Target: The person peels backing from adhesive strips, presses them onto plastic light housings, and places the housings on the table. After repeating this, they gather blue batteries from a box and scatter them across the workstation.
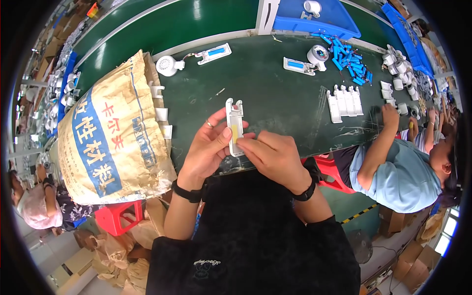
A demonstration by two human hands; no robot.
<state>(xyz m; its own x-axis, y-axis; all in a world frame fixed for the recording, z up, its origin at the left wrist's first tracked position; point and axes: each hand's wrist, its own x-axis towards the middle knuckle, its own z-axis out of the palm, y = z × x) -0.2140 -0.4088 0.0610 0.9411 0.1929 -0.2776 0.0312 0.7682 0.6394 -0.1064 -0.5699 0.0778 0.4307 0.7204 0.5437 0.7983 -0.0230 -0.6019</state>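
Note:
Held upright in my left hand [209, 145] is a narrow white plastic handle shell [235, 114], its hollow side facing up. A yellow strip [234, 132] lies in its middle. My left thumb presses the shell's edge, with fingers wrapped behind it. My right hand [275, 157] is closed in a pinch, its fingertips at the lower end of the yellow strip; they partly hide it. Beyond my hands, a white round fan head [169, 66] lies beside an open shell with a blue battery [216, 51]. Another fan head [317, 55] sits by a second battery-fitted shell [298, 66].
A large printed sack [113, 132] stands at the left, with white shells poking out beside it. Loose blue batteries [350, 61] are heaped at the back right, near a row of white shells [345, 103]. A blue bin [317, 19] stands behind. A co-worker [398, 169] sits at the right.

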